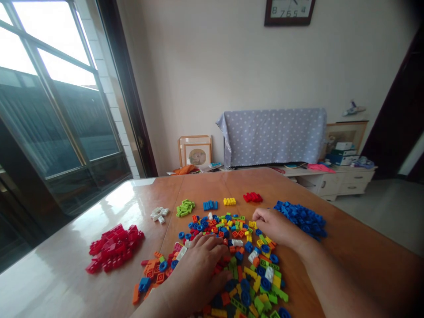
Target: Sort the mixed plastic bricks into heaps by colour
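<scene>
Plastic bricks in many colours make up the mixed pile [240,270], which lies spread on the near half of the brown table [212,180], directly under and between the two hands. The left hand [203,258] lies palm down over the middle of it, fingers a little bent and thumb apart from them; no brick shows clamped there, though the underside is hidden. The right hand [269,224] is at the far right edge of the pile, fingers curled in, close to a yellow brick [252,224]; whether it pinches anything I cannot tell.

Each brick looks light, stiff and hard to break, with smooth sides that could slip if caught by a corner. Thumb and forefinger on two opposite long sides should give the surest hold, and the thin green bricks [263,264] would come up best from an end that stands free. The blue wheels [265,283] are round and likely to roll or skid, so the rim is the place to pinch.

Around the pile, set apart by colour, are a red heap [115,247], a white group [159,214], a green group [185,207], a blue row [210,205], a yellow row [229,201], a small red group [252,197] and a blue heap [300,217]
</scene>
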Available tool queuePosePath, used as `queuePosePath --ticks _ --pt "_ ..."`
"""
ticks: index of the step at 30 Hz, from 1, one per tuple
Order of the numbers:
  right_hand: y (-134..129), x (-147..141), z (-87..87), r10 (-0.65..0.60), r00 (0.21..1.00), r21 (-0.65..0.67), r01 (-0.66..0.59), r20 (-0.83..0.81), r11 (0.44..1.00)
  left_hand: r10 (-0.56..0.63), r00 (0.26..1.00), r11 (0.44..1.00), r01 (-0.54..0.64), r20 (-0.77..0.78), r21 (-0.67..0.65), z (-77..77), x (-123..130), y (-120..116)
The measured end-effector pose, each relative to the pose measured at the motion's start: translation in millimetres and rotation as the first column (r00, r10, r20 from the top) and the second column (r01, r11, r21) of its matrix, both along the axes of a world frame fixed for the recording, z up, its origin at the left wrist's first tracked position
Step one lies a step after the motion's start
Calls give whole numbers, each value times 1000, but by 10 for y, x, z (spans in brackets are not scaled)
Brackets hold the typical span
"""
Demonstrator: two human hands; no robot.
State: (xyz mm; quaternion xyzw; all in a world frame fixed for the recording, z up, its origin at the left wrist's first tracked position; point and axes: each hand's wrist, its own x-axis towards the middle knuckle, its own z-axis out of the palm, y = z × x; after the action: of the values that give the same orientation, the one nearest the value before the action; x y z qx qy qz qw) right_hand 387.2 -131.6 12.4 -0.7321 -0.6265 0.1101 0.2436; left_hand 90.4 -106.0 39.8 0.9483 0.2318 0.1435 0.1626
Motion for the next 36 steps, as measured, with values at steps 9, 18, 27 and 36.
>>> queuePosePath --ticks 9,18,27,36 --pt "-42 82 -1 -103 973 -297 162 204 941 3 999 1000 -3 -35 -13 9 -9 16" --pt "52 82 -147 -79 980 -269 127 182 955 13 998 1000 -13 -60 -1 6 -9 9" --pt "50 80 -121 -60 996 -252 76 71 965 1 998 1000 -1 -62 1 2 4 20" --pt "-14 -294 78 30 834 -132 -123 -551 984 58 998 998 -58 23 -34 1 25 10"
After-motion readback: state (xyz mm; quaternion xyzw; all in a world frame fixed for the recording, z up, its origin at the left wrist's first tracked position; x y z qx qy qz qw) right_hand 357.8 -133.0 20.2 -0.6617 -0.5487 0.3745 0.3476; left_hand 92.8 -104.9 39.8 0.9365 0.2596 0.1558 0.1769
